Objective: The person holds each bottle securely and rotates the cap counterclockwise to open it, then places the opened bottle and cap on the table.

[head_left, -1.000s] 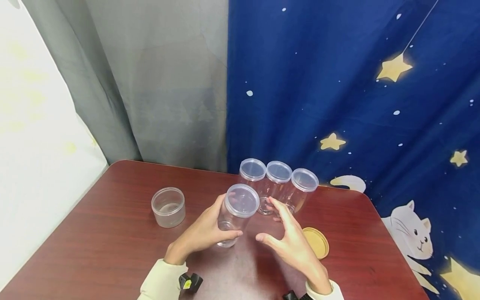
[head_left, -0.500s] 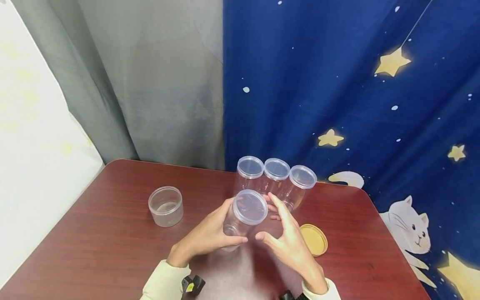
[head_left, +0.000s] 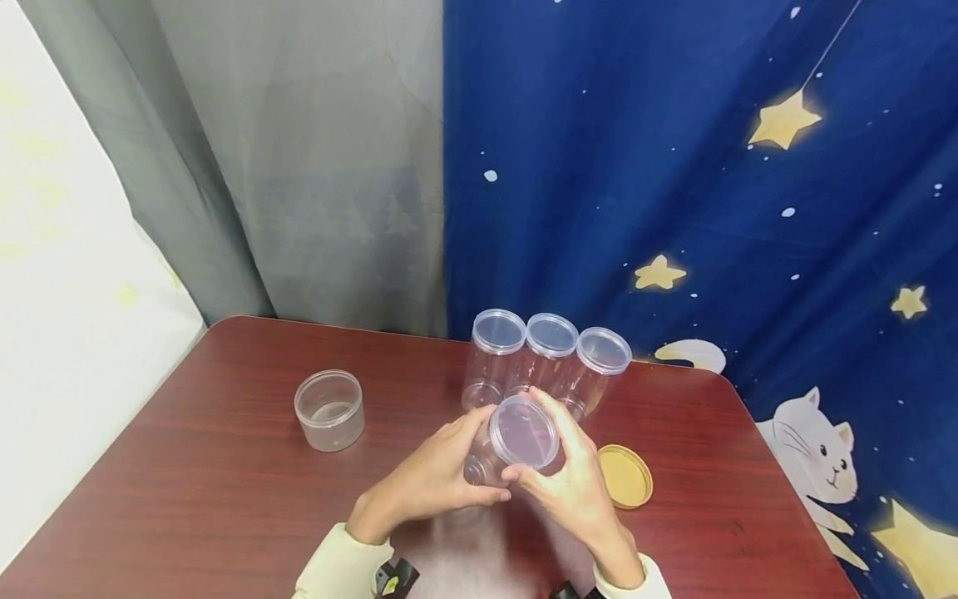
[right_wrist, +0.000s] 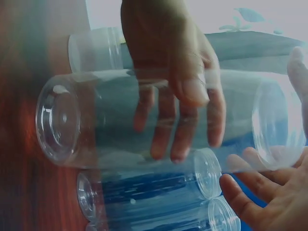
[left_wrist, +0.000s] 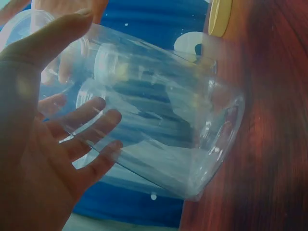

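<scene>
My left hand (head_left: 430,476) grips the body of a tall clear plastic jar (head_left: 486,457) with a translucent lid (head_left: 525,433). The jar tilts, its lid end leaning right toward my right hand (head_left: 580,495). Right thumb and fingers curl round the lid's rim from the right. In the left wrist view, left thumb and fingers span the see-through jar (left_wrist: 149,106), its base above the table. From the right wrist, left fingers show through the jar wall, while my right hand (right_wrist: 274,197) is at the lid end.
Three similar lidded jars (head_left: 552,337) stand in a row at the table's back edge, behind the hands. A short clear tub (head_left: 330,412) stands at left. A gold lid (head_left: 624,477) lies on the brown table (head_left: 217,482) beside my right hand. Curtains hang behind.
The held jar has moved right and tilted further, its lid end coming between the right thumb and fingers. The right hand has gone from apart to round the lid.
</scene>
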`<state>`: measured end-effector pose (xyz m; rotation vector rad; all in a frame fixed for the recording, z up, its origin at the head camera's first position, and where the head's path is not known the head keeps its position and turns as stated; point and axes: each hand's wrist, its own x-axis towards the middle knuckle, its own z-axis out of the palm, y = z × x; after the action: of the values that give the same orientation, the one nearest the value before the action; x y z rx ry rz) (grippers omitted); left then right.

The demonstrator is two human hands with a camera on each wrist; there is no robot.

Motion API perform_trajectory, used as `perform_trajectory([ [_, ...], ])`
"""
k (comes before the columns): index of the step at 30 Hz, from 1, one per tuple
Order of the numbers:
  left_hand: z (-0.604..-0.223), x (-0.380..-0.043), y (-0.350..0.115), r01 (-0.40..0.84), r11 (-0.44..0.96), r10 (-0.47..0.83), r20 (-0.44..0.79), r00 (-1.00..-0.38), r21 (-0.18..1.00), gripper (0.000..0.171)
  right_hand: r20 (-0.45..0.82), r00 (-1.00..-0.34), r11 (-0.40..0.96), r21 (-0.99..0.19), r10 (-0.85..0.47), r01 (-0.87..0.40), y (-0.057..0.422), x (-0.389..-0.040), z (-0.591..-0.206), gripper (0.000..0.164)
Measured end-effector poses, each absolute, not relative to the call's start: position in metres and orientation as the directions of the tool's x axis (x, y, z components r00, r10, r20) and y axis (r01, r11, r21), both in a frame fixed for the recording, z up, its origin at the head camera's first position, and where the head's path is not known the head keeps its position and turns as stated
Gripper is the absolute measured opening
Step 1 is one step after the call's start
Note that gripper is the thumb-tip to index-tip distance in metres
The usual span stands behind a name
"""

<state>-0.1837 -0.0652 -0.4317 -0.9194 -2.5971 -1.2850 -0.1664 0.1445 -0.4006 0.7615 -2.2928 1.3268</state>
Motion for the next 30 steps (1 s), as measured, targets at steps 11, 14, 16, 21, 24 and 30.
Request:
perform_trajectory([
  [11,-0.4312,-0.1813,-0.0594,0.563,0.437,0.482,0.346,-0.805,0.701,0.091,0.563,-0.793,0.383,-0.696,-0.233,-0.607,0.1403,-0.1648,-0.3970,0.092],
  [14,-0.4311,-0.1808,-0.0585,0.564,0.436,0.484,0.345,-0.804,0.702,0.090,0.555,-0.799,0.373,-0.708,-0.232,-0.600,0.1405,-0.1641,-0.3960,0.088],
  [16,-0.4310,-0.1807,-0.0583,0.567,0.427,0.490,0.347,-0.800,0.704,0.089,0.552,-0.799,0.374,-0.707,-0.238,-0.600,0.1405,-0.1637,-0.3953,0.086],
  [21,-0.4308,-0.1814,-0.0593,0.589,0.388,0.508,0.368,-0.778,0.709,0.090,0.552,-0.786,0.358,-0.700,-0.278,-0.618,0.1408,-0.1637,-0.3941,0.084],
  [24,-0.4307,-0.1813,-0.0602,0.590,0.367,0.518,0.369,-0.772,0.719,0.091,0.553,-0.777,0.339,-0.700,-0.301,-0.629,0.1418,-0.1638,-0.3945,0.084],
  [30,-0.4306,-0.1808,-0.0606,0.573,0.343,0.534,0.347,-0.771,0.745,0.091,0.552,-0.762,0.302,-0.704,-0.337,-0.643,0.1451,-0.1655,-0.3968,0.081],
])
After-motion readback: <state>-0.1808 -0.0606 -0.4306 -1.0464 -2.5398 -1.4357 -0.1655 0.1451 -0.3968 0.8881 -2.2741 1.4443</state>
